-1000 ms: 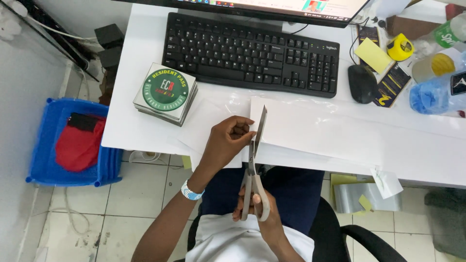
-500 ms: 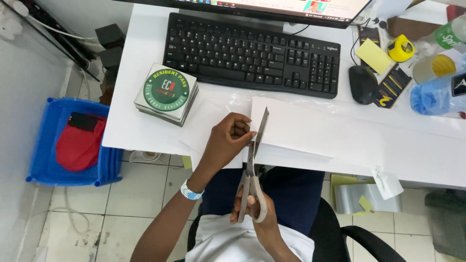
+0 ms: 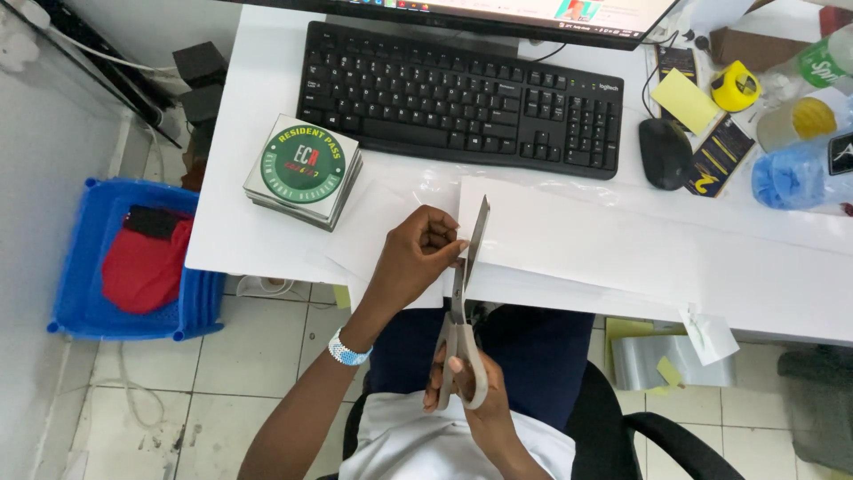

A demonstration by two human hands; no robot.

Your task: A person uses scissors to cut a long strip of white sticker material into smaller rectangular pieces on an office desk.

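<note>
Two hands: both were busy at the desk [image 3: 267,222] edge.
Right hand [image 3: 475,391]: closed around the scissors [image 3: 466,293] handles, blades parted and aimed away from the body, likely to run along the sheet's left edge.
Left hand [image 3: 418,253]: fingers pinched together on the paper [image 3: 622,240] just beside the blades, seemingly to keep it taut.
Paper: lay flat on the desk below the keyboard [image 3: 462,98], its near-left edge between the blades.

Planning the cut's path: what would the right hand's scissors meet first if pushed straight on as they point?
More of the white sheet, then probably the black keyboard beyond its far edge. The right hand holds the scissors.
</note>
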